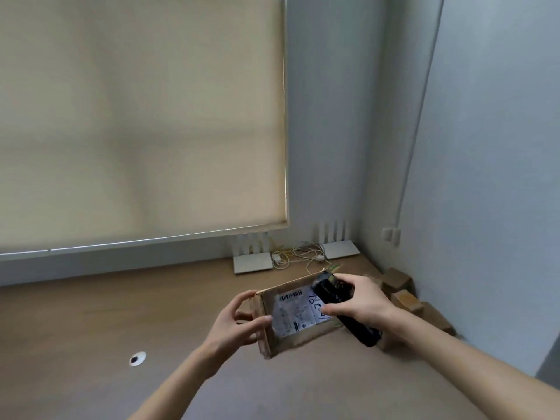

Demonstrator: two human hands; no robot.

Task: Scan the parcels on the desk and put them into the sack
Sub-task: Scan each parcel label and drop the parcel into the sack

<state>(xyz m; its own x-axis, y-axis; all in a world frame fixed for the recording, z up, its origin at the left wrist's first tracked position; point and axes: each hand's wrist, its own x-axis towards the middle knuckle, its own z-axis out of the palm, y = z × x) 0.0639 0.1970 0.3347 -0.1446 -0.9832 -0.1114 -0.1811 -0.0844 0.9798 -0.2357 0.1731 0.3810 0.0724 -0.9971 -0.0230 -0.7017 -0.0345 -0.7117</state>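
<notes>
Both hands low centre, parcel and scanner held over the worktop [151, 298].
Left hand [235, 321] grips the left end of a cardboard parcel [295, 316], tilted, label up; label print blurred, unreadable. Right hand [359, 301] wraps a black scanner [342, 304] over the parcel's right end, hiding that corner. More boxes [404, 294] at right edge, partly hidden behind the right arm.
</notes>
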